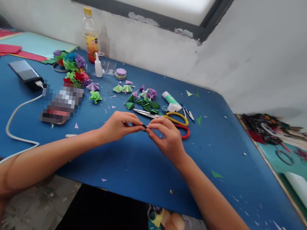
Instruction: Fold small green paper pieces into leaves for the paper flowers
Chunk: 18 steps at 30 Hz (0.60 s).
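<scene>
Between the fingertips of both hands is a small dark green folded piece (144,126), likely paper, mostly hidden by the fingers. My left hand (119,125) pinches it from the left, and my right hand (167,135) pinches it from the right. Just beyond the right hand lie scissors (177,118) with one yellow and one red handle loop. Behind the hands sit several dark green folded paper leaves (143,104), with purple paper folds (151,93) and light green ones (123,88) nearby.
On the blue table (145,171) stand a juice bottle (91,41), a small white squeeze bottle (98,67) and a purple-lidded round tin (121,73). A glue stick (169,99) lies farther right. Two phones, paper flowers (71,61) and a white cable (10,135) occupy the left.
</scene>
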### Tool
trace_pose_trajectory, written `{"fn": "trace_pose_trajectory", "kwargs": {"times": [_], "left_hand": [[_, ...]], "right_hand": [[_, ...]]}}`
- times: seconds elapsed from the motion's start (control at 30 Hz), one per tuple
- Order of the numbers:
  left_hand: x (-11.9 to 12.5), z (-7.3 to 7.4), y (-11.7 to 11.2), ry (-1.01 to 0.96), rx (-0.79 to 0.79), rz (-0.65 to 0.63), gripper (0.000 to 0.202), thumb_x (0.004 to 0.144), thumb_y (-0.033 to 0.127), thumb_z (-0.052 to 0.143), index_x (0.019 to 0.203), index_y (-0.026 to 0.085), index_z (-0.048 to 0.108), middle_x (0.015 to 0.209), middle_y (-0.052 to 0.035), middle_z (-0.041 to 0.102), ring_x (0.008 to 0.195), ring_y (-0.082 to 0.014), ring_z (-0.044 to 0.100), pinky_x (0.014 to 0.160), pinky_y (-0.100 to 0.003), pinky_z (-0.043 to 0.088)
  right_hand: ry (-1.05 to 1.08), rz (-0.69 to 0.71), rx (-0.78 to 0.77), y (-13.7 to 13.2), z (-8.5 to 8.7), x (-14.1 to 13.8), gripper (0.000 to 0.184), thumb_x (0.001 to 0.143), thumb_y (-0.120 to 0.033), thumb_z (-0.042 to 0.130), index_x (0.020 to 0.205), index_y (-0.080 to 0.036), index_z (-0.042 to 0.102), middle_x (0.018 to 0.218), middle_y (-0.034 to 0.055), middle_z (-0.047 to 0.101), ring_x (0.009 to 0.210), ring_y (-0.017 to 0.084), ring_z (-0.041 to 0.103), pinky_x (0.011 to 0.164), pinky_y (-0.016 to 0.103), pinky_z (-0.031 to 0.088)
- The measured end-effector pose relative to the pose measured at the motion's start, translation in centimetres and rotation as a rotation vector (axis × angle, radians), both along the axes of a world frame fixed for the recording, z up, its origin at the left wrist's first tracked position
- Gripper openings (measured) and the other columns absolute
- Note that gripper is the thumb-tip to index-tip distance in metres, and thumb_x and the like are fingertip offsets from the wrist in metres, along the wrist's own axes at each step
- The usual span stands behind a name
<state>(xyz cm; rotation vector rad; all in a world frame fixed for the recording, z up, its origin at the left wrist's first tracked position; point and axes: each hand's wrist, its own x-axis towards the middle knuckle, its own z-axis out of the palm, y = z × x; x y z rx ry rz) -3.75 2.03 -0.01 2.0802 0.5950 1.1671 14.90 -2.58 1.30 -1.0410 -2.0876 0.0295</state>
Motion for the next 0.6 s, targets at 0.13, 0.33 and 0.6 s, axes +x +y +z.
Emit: {"fn": "trace_pose_trajectory", "kwargs": {"times": [0.13, 0.33, 0.6], "left_hand": [[-0.01, 0.02, -0.02, 0.006, -0.022, -0.005, 0.016, 0.077, 0.028, 0.064, 0.073, 0.014, 0.07, 0.067, -0.0029, 0.068, 0.056, -0.0072, 0.058, 0.048, -0.014, 0.047], [-0.14, 0.41, -0.12, 0.059, -0.058, -0.058, 0.012, 0.075, 0.024, 0.066, 0.071, 0.013, 0.069, 0.066, -0.0025, 0.067, 0.056, -0.0065, 0.057, 0.047, -0.012, 0.046], [-0.25, 0.58, -0.18, 0.045, -0.051, -0.052, 0.017, 0.081, 0.022, 0.057, 0.082, 0.014, 0.071, 0.076, -0.0052, 0.069, 0.06, -0.0076, 0.06, 0.048, -0.014, 0.047]], "right_hand": [[0.009, 0.012, -0.011, -0.05, 0.04, -0.03, 0.008, 0.084, -0.025, 0.056, 0.083, -0.021, 0.062, 0.086, 0.0053, 0.064, 0.082, 0.017, 0.06, 0.073, 0.033, 0.05], [0.044, 0.026, -0.069, -0.04, 0.05, -0.06, 0.012, 0.085, -0.028, 0.055, 0.08, -0.022, 0.064, 0.084, 0.0038, 0.065, 0.079, 0.016, 0.061, 0.07, 0.032, 0.05], [0.0, -0.048, 0.002, -0.11, 0.49, -0.12, 0.01, 0.084, -0.026, 0.057, 0.08, -0.021, 0.064, 0.082, 0.0045, 0.065, 0.079, 0.017, 0.061, 0.074, 0.034, 0.048]]}}
